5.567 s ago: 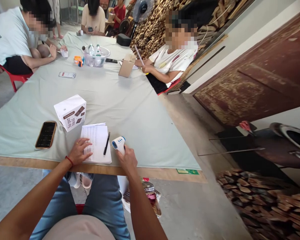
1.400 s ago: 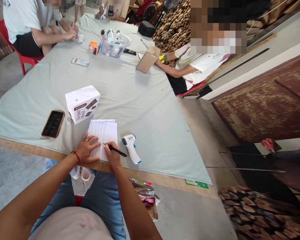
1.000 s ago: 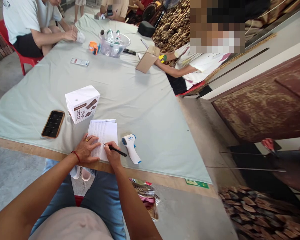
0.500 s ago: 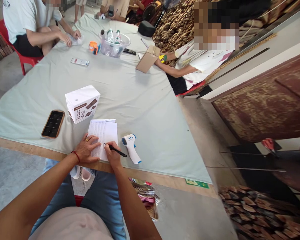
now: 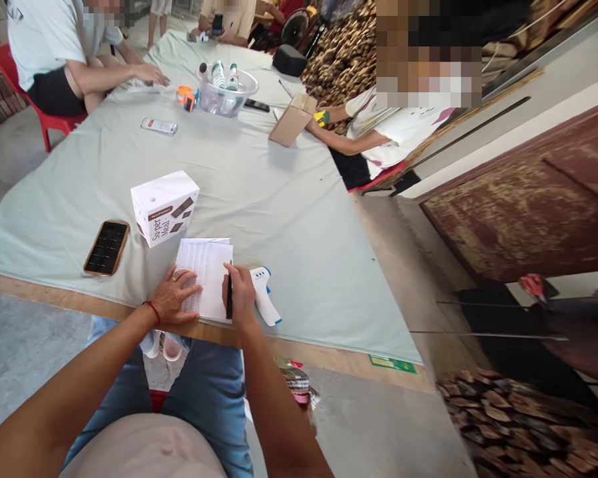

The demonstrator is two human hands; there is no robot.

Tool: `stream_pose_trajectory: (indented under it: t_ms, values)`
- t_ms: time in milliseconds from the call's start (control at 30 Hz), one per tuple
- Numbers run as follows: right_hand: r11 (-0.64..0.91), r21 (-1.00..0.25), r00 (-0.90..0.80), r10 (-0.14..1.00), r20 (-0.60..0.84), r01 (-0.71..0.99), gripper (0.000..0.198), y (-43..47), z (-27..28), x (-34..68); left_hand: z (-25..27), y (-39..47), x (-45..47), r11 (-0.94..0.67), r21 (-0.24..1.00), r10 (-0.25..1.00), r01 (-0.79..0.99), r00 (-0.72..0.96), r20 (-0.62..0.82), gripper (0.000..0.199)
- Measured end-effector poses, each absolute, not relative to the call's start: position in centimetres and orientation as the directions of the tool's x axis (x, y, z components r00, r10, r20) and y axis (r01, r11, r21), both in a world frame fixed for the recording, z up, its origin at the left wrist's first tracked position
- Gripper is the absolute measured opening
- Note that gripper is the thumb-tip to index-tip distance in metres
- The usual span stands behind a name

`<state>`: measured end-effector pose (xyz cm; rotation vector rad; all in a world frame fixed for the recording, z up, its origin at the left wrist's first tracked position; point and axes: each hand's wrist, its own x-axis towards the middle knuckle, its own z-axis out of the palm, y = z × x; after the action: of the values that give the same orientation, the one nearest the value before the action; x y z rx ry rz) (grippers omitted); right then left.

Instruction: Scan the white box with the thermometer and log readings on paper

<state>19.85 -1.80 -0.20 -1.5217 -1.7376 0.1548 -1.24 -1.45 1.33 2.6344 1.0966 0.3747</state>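
Note:
My left hand (image 5: 179,297) lies flat with its fingers spread on the left side of a stack of paper (image 5: 213,272) covered in small writing. At the right edge of the sheets, my right hand (image 5: 240,292) is closed around a black pen (image 5: 229,297), which stands nearly upright in the picture. Just right of that hand lies a white and blue infrared thermometer (image 5: 266,299), its head partly hidden by my fingers. Beyond the paper stands a white box (image 5: 164,206) printed "Super Meal". A phone in a brown case (image 5: 106,247) rests to the left.
Farther along the cloth-covered table (image 5: 299,265) are a second phone (image 5: 159,125), an orange tape roll (image 5: 184,94), a clear basin (image 5: 229,96) of bottles and a black remote (image 5: 257,105). A person at the right holds a cardboard box (image 5: 293,119); others sit at the far end.
My right hand has moved right, off the writing to the paper's edge, and the pen has turned upright. My left hand stays put. The person at the far left has shifted their hands.

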Motion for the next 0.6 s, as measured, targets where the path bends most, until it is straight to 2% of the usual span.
stream_pose_trajectory:
  t_ms: [100, 200, 300, 367, 433, 500, 533, 600]
  values:
    - [0.286, -0.308, -0.147, 0.902, 0.405, 0.907, 0.04, 0.3, -0.2, 21.5, 1.4, -1.5, -1.3, -0.683, 0.337, 0.719, 0.648, 0.679, 0.152, 0.057]
    - [0.289, -0.134, -0.234, 0.917, 0.322, 0.948, 0.044, 1.5, -0.5, 22.6, 1.6, -1.8, -1.6, -0.693, 0.367, 0.704, 0.62, 0.692, 0.16, 0.05]
    - [0.283, -0.077, -0.246, 0.916, 0.318, 0.956, 0.05, 1.3, -0.5, 23.7, 1.7, -2.1, -2.3, -0.67, 0.437, 0.718, 0.6, 0.674, 0.175, 0.031]
    - [0.257, -0.092, -0.209, 0.909, 0.36, 0.962, 0.052, 0.6, -0.3, 24.8, 1.5, -1.8, -3.1, -0.599, 0.508, 0.782, 0.619, 0.589, 0.204, 0.029]
    - [0.202, -0.142, -0.129, 0.905, 0.405, 0.969, 0.048, -0.6, -0.3, 26.0, 1.2, -0.6, -4.2, -0.457, 0.592, 0.888, 0.664, 0.384, 0.254, 0.029]
    - [0.131, -0.215, -0.03, 0.908, 0.418, 0.968, 0.043, -1.9, -0.7, 27.2, 1.0, 1.4, -5.3, -0.231, 0.682, 0.952, 0.694, 0.018, 0.305, 0.023]
    - [0.084, -0.251, 0.027, 0.913, 0.408, 0.964, 0.044, -2.5, -0.9, 27.6, 1.0, 2.6, -5.9, -0.119, 0.725, 0.939, 0.678, -0.16, 0.304, 0.035]
    - [-0.02, -0.306, 0.13, 0.931, 0.342, 0.952, 0.052, -3.7, -1.6, 28.2, 1.3, 5.1, -6.7, 0.007, 0.794, 0.897, 0.607, -0.354, 0.263, 0.08]
